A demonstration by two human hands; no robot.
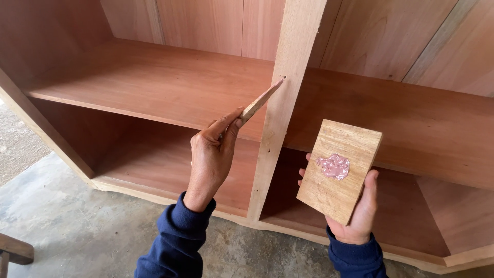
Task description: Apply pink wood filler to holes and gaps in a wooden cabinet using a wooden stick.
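Observation:
My left hand (212, 157) grips a thin wooden stick (261, 101) between thumb and forefinger. The stick's tip touches the pale upright divider (288, 67) of a reddish wooden cabinet. My right hand (358, 211) holds a small rectangular wooden block (329, 193) flat from below, to the right of the divider. A dab of pinkish filler paste (334, 166) sits on the block's upper face. Both arms wear dark blue sleeves.
The cabinet has a middle shelf (154, 85) running across both bays, with open compartments above and below it. It stands on a rough concrete floor (77, 226). A piece of wood (15, 249) pokes in at the lower left.

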